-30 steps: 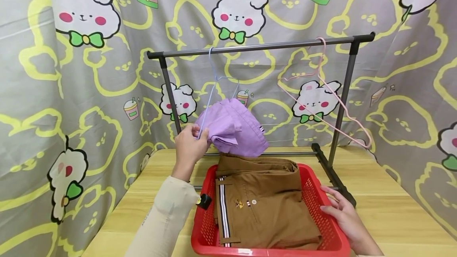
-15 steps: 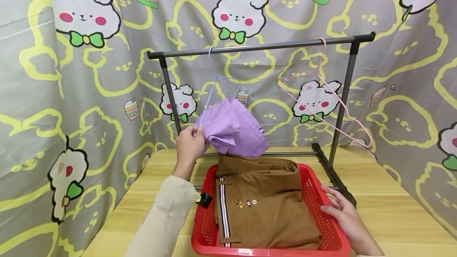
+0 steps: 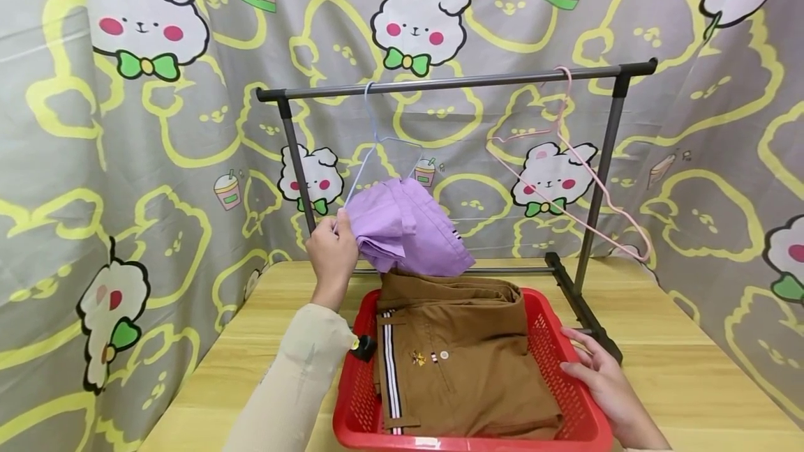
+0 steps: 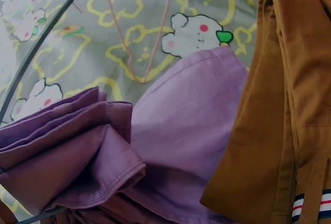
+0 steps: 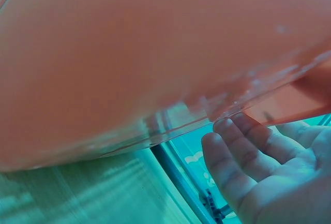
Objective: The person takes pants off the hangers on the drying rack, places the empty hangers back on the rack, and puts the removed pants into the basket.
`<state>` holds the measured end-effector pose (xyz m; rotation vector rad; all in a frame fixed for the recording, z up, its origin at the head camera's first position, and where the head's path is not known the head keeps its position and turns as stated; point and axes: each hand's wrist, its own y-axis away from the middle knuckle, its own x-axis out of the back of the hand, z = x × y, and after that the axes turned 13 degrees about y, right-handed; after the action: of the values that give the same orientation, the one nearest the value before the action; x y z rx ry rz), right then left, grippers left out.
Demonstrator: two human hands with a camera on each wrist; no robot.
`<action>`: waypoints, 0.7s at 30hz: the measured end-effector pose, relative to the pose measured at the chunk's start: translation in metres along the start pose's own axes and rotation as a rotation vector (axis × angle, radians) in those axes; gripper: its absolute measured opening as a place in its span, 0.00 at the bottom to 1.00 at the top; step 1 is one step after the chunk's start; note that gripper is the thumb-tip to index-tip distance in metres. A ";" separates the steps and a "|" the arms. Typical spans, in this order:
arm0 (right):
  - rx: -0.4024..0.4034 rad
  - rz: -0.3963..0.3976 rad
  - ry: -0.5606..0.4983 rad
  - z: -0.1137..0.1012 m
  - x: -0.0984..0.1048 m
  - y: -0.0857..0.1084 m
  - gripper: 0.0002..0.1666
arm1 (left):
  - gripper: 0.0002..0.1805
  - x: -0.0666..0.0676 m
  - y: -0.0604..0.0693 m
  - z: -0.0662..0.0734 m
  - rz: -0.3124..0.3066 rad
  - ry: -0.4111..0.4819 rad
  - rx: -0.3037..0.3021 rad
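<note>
A light blue wire clothes hanger (image 3: 360, 174) hangs by its hook from the rack. My left hand (image 3: 331, 254) pinches its lower left corner, where the bunched end of a purple garment (image 3: 433, 225) lies against the fingers. Folds of that garment (image 4: 77, 157) fill the left wrist view's lower left, and its exact kind is unclear. Folded brown trousers (image 3: 484, 389) with a striped waistband lie in a red plastic basket (image 3: 490, 444). At the basket's right side, my right hand (image 3: 606, 382) touches the wall with loosely extended fingers (image 5: 251, 154).
A grey metal garment rack (image 3: 465, 82) spans the back of the wooden table (image 3: 685, 396). To the right on its bar hangs a pink hanger (image 3: 603, 194). A patterned curtain (image 3: 251, 33) surrounds the table on the back and sides.
My left fingers and thumb have shifted slightly on the hanger's corner, and the purple garment's bunched end has moved a little left. My right hand stays at the basket.
</note>
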<state>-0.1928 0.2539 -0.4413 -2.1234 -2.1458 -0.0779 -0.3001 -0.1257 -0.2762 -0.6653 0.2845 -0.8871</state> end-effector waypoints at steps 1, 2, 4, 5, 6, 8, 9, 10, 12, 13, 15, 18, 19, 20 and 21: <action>0.005 -0.002 -0.001 0.000 0.000 0.000 0.30 | 0.24 -0.001 0.000 0.000 0.010 0.002 -0.009; 0.010 -0.004 -0.002 0.000 0.000 0.000 0.30 | 0.24 -0.001 0.000 -0.001 0.019 0.004 -0.014; 0.018 -0.006 -0.004 0.001 -0.001 0.000 0.30 | 0.25 -0.002 -0.001 -0.002 0.037 0.009 -0.019; 0.020 -0.006 -0.005 0.001 -0.001 0.000 0.30 | 0.26 -0.002 -0.001 -0.002 0.045 0.011 -0.018; 0.024 -0.006 -0.006 0.001 -0.001 0.000 0.30 | 0.26 -0.003 -0.002 -0.002 0.053 0.014 -0.019; 0.030 -0.007 -0.005 0.001 -0.001 0.000 0.29 | 0.26 -0.003 -0.003 -0.002 0.072 0.019 -0.019; 0.033 -0.008 -0.006 0.001 0.000 0.000 0.29 | 0.26 -0.003 -0.004 -0.002 0.078 0.023 -0.018; 0.034 -0.009 -0.007 0.001 0.000 0.000 0.29 | 0.26 -0.003 -0.005 -0.002 0.086 0.024 -0.019; 0.042 -0.017 -0.015 0.002 0.000 0.000 0.29 | 0.26 -0.004 -0.006 -0.001 0.101 0.026 -0.025; 0.044 -0.021 -0.019 0.002 0.000 0.000 0.29 | 0.26 -0.004 -0.006 -0.001 0.109 0.024 -0.031; 0.046 -0.026 -0.025 0.003 0.000 0.001 0.29 | 0.26 -0.004 -0.007 -0.001 0.118 0.025 -0.038; 0.044 -0.025 -0.026 0.003 0.000 0.000 0.29 | 0.26 -0.004 -0.008 0.001 0.130 0.032 -0.043; 0.042 -0.024 -0.025 0.003 0.000 0.000 0.29 | 0.26 -0.004 -0.008 0.001 0.134 0.036 -0.043; 0.040 -0.023 -0.022 0.003 0.000 0.000 0.29 | 0.26 -0.004 -0.009 0.001 0.137 0.039 -0.041; 0.038 -0.023 -0.021 0.003 0.000 0.000 0.29 | 0.26 -0.004 -0.009 0.001 0.141 0.042 -0.038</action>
<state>-0.1930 0.2540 -0.4442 -2.0888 -2.1655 -0.0171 -0.3073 -0.1261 -0.2698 -0.6543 0.3821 -0.7625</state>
